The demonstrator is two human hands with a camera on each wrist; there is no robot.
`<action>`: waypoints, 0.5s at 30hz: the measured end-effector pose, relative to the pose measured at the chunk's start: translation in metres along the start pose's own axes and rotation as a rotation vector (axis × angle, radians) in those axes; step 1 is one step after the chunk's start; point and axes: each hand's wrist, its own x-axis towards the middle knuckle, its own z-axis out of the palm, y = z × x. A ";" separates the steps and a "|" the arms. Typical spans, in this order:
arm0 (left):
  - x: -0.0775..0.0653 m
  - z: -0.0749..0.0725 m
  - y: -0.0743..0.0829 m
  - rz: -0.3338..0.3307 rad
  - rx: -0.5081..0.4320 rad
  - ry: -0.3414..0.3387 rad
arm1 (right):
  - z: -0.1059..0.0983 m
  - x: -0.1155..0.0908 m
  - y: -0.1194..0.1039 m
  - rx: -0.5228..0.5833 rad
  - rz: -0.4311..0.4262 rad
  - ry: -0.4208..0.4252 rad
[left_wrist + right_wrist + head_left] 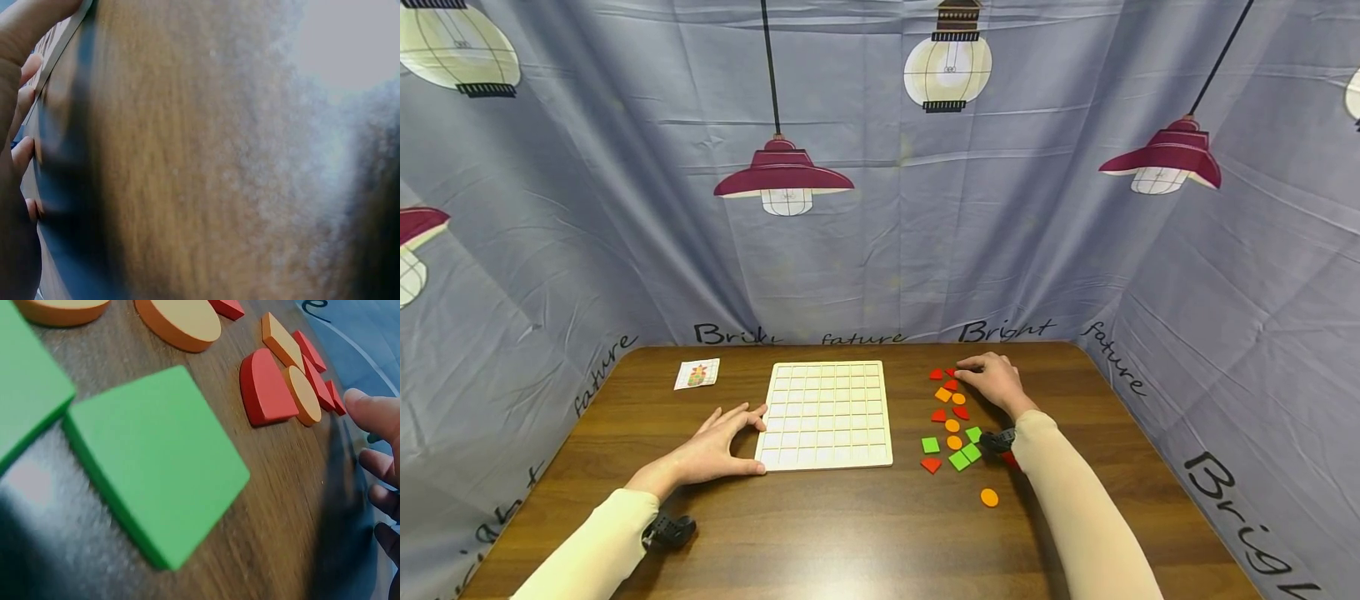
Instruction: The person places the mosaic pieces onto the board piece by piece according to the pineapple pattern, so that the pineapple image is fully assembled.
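My left hand (pixel 718 450) rests at the left side of a cream gridded board (pixel 827 417). Its thumb touches the near left corner and its forefinger the left edge higher up; the fingers are spread. In the left wrist view, fingers (pixel 24 153) show beside the board's edge. My right hand (pixel 996 383) is at the far end of the loose coloured pieces, fingertips right by a small red piece (pixel 951 372). Between its thumb (pixel 372 412) and fingers in the right wrist view shows a small dark green patch; I cannot tell whether it is held.
Red pieces (pixel 939 416), orange pieces (pixel 989 497) and green squares (pixel 931 445) lie scattered right of the board. A white card (pixel 697 374) with a small coloured picture lies at the back left. A printed curtain (pixel 865 250) stands behind the wooden table (pixel 820 533).
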 end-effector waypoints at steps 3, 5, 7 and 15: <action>-0.001 0.001 0.000 0.001 -0.009 0.004 | 0.001 0.002 -0.003 -0.007 -0.003 0.000; -0.002 0.001 0.000 0.003 -0.015 0.003 | 0.002 0.003 -0.005 -0.015 -0.003 -0.004; -0.002 0.002 0.001 0.003 -0.017 0.003 | 0.004 0.004 -0.005 -0.022 -0.002 -0.009; 0.001 0.000 -0.001 -0.002 -0.010 -0.003 | 0.004 0.008 -0.002 -0.028 0.018 -0.019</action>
